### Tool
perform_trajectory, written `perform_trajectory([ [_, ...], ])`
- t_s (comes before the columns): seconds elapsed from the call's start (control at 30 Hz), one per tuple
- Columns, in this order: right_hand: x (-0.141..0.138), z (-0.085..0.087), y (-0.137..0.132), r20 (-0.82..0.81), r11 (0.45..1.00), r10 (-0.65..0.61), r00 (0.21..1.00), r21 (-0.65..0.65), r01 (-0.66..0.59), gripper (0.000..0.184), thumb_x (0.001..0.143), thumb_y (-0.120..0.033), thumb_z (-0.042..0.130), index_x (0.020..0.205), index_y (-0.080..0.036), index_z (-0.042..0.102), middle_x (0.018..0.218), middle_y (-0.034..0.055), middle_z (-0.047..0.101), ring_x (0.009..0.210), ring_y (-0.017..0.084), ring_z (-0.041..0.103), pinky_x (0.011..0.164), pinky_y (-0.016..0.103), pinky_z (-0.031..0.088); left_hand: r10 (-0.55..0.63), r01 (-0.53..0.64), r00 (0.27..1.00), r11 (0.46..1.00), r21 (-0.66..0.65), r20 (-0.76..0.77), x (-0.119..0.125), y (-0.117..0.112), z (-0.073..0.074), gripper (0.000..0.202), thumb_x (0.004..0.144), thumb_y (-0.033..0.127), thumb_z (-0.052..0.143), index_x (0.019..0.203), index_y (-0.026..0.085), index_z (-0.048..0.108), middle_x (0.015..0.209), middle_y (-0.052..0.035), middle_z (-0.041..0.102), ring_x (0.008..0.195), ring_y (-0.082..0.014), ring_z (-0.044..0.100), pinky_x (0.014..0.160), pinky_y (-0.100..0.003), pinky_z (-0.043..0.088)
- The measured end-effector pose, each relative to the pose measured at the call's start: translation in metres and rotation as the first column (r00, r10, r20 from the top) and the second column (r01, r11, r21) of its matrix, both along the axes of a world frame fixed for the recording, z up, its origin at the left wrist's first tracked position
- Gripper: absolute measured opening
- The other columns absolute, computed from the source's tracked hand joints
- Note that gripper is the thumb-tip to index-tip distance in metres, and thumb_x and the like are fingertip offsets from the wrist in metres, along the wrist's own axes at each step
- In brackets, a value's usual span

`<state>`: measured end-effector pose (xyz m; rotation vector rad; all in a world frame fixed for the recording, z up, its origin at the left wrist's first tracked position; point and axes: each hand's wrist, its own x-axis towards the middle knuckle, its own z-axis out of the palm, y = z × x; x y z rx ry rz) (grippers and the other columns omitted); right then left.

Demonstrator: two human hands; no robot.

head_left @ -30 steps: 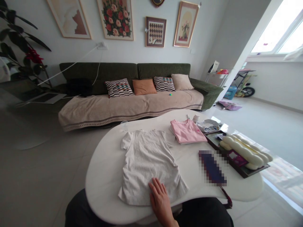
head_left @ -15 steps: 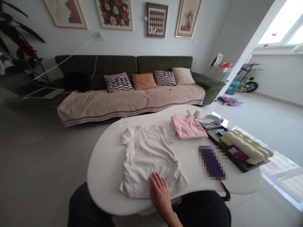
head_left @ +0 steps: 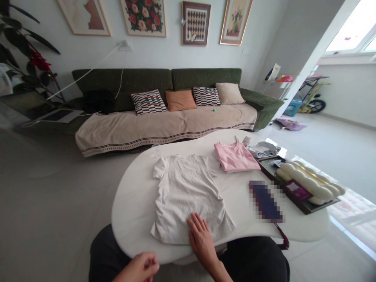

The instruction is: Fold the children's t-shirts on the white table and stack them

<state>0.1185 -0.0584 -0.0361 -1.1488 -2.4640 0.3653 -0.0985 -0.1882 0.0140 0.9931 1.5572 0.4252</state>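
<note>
A white T-shirt (head_left: 185, 192) lies spread flat on the white oval table (head_left: 132, 203), neck away from me. My right hand (head_left: 202, 239) rests flat on the shirt's hem, fingers stretched out. My left hand (head_left: 142, 268) shows at the bottom edge below the table's near rim, fingers curled loosely, nothing seen in it. A folded pink shirt (head_left: 235, 156) sits further back on the right.
A dark tray (head_left: 305, 205) with a cream ridged cushion (head_left: 308, 182) stands at the table's right end. A blurred dark flat object (head_left: 266, 201) lies beside it. Small items (head_left: 260, 149) sit behind the pink shirt. A green sofa (head_left: 164, 102) with pillows stands beyond.
My left hand has come into view at the bottom edge. My right hand stays on the shirt's hem. The view has shifted slightly.
</note>
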Motion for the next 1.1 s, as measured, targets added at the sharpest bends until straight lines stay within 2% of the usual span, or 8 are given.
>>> perform_trajectory([
  [0.13, 0.006, 0.002, 0.004, -0.046, 0.999, 0.049, 0.998, -0.01, -0.05, 0.042, 0.08, -0.013, 0.038, 0.12, -0.022, 0.048, 0.134, 0.0067, 0.041, 0.126, 0.021, 0.032, 0.098, 0.041, 0.034, 0.199, -0.093, 0.949, 0.918, 0.385, -0.246, -0.034, 0.073, -0.002, 0.026, 0.076, 0.039, 0.05, 0.086, 0.017, 0.059, 0.084, -0.0037, 0.064, 0.077, -0.0158, 0.06, 0.073, -0.025, 0.045],
  [0.23, 0.023, 0.005, 0.02, -0.131, 0.999, -0.042, 0.99, 0.021, 0.045, 0.038, 0.081, -0.015, 0.036, 0.116, -0.021, 0.049, 0.13, 0.0078, 0.044, 0.123, 0.019, 0.035, 0.097, 0.037, 0.036, 0.417, -0.236, 0.833, 0.862, 0.448, -0.364, -0.042, 0.1, -0.016, 0.032, 0.068, 0.033, 0.053, 0.092, 0.013, 0.057, 0.097, -0.0114, 0.063, 0.084, -0.019, 0.061, 0.079, -0.027, 0.044],
  [0.43, 0.073, 0.009, 0.072, 0.075, 0.849, -0.52, 0.851, -0.062, 0.524, 0.038, 0.08, -0.023, 0.041, 0.115, -0.01, 0.046, 0.111, 0.0164, 0.054, 0.104, 0.024, 0.05, 0.088, 0.036, 0.038, 0.412, -0.254, 0.855, 0.863, 0.437, -0.316, -0.022, 0.104, -0.044, 0.026, 0.065, 0.037, 0.052, 0.082, 0.017, 0.053, 0.081, -0.0058, 0.065, 0.078, -0.0195, 0.061, 0.069, -0.025, 0.045],
  [0.67, 0.096, 0.016, 0.105, 0.132, 0.84, -0.503, 0.854, -0.158, 0.519, 0.015, 0.079, -0.031, 0.043, 0.082, -0.021, 0.055, 0.066, 0.0, 0.06, 0.065, 0.014, 0.057, 0.055, 0.021, 0.037, 0.45, -0.314, 0.833, 0.863, 0.395, -0.321, 0.0, 0.088, -0.04, 0.038, 0.068, 0.057, 0.044, 0.061, 0.02, 0.045, 0.055, 0.0005, 0.053, 0.056, -0.0158, 0.054, 0.051, -0.023, 0.039],
  [0.77, 0.116, 0.028, 0.12, 0.112, 0.813, -0.559, 0.821, -0.12, 0.57, 0.022, 0.081, -0.031, 0.038, 0.089, -0.02, 0.055, 0.073, 0.0033, 0.06, 0.07, 0.017, 0.057, 0.059, 0.024, 0.038, 0.336, -0.299, 0.927, 0.931, 0.209, -0.169, 0.021, 0.068, -0.04, 0.043, 0.066, 0.064, 0.044, 0.067, 0.02, 0.047, 0.058, 0.0013, 0.054, 0.041, -0.0113, 0.046, 0.038, -0.022, 0.032],
  [0.9, 0.123, 0.039, 0.124, 0.061, 0.766, -0.642, 0.764, 0.076, 0.638, 0.029, 0.078, -0.02, 0.038, 0.1, -0.015, 0.055, 0.092, 0.013, 0.059, 0.09, 0.026, 0.053, 0.077, 0.038, 0.039, -0.055, 0.054, 0.995, 0.998, 0.017, 0.082, 0.033, 0.055, -0.026, 0.035, 0.065, 0.053, 0.056, 0.074, 0.02, 0.054, 0.06, 0.0004, 0.059, 0.043, -0.0113, 0.05, 0.042, -0.021, 0.034],
  [1.0, 0.088, 0.036, 0.098, -0.035, 0.857, -0.493, 0.869, 0.15, 0.492, 0.033, 0.078, -0.016, 0.037, 0.106, -0.016, 0.054, 0.104, 0.0128, 0.057, 0.099, 0.024, 0.052, 0.087, 0.038, 0.038, -0.023, 0.036, 0.997, 0.979, 0.199, -0.067, 0.01, 0.084, -0.006, 0.03, 0.074, 0.047, 0.049, 0.076, 0.018, 0.056, 0.065, -0.0024, 0.062, 0.057, -0.0152, 0.058, 0.056, -0.025, 0.042],
  [1.1, 0.03, 0.021, 0.05, -0.072, 0.985, -0.169, 0.983, 0.025, 0.171, 0.034, 0.083, -0.02, 0.036, 0.113, -0.02, 0.052, 0.118, 0.0094, 0.053, 0.11, 0.02, 0.048, 0.09, 0.035, 0.04, 0.341, -0.169, 0.903, 0.842, 0.512, -0.262, -0.03, 0.141, 0.005, 0.03, 0.073, 0.04, 0.05, 0.093, 0.018, 0.056, 0.093, -0.0081, 0.063, 0.089, -0.0207, 0.058, 0.08, -0.029, 0.042],
])
